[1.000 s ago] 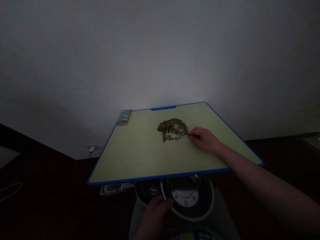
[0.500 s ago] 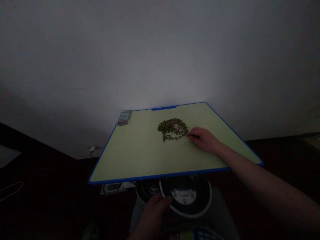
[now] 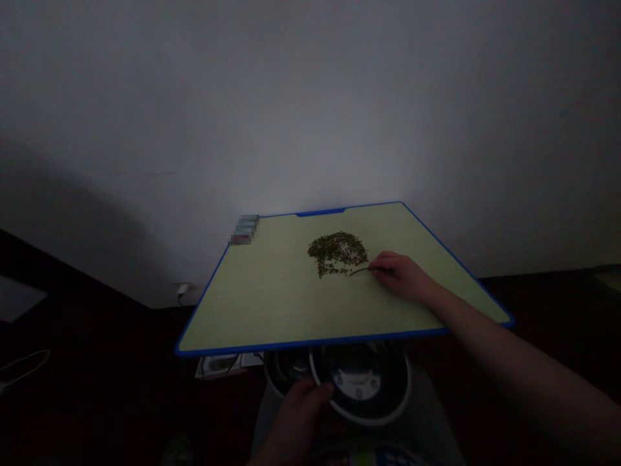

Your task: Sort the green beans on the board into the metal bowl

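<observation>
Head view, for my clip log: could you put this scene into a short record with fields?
Right hand: holds a thin curved tool, tip by the pile's near edge
Left hand: thumb over the rim of the nearer metal bowl
Pile: small, dark greenish-brown pieces, loosely spread
Surface: pale green board, blue edging
Below board: nearer bowl overlaps another metal bowl
Lighting: dim

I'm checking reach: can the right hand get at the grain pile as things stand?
Likely yes: the right hand is beside the grain pile, with only its own thin tool showing between them.
</observation>
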Available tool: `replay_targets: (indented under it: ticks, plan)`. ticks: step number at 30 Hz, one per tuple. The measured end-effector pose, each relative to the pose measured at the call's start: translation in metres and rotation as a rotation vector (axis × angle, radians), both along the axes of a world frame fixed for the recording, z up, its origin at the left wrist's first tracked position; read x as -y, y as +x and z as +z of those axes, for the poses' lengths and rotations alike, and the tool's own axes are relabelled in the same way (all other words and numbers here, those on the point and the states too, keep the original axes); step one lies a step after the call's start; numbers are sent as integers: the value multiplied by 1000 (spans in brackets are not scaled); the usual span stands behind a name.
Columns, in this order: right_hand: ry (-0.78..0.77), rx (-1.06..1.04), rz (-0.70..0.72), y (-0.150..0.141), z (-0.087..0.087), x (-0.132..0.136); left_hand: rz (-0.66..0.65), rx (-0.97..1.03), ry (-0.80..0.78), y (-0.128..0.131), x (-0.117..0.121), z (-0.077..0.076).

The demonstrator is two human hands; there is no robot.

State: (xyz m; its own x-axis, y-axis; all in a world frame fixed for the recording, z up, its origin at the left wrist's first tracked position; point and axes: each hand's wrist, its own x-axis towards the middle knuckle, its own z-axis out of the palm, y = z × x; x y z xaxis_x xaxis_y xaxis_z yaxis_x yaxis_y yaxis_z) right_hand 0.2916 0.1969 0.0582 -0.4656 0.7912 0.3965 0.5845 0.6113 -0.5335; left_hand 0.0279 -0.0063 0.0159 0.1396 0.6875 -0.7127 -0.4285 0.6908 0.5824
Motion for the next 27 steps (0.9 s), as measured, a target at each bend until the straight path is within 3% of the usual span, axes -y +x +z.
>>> replay_targets:
  ticks: [8, 19, 27]
  plan:
    - [14, 24, -17, -5, 1, -5, -2, -18, 17, 0, -1, 4]
    - [16, 24, 0, -1, 1, 0, -2, 46, 65, -1, -1, -2]
    - [4, 23, 6, -7, 3, 5, -29, 2, 85, -1, -2, 5]
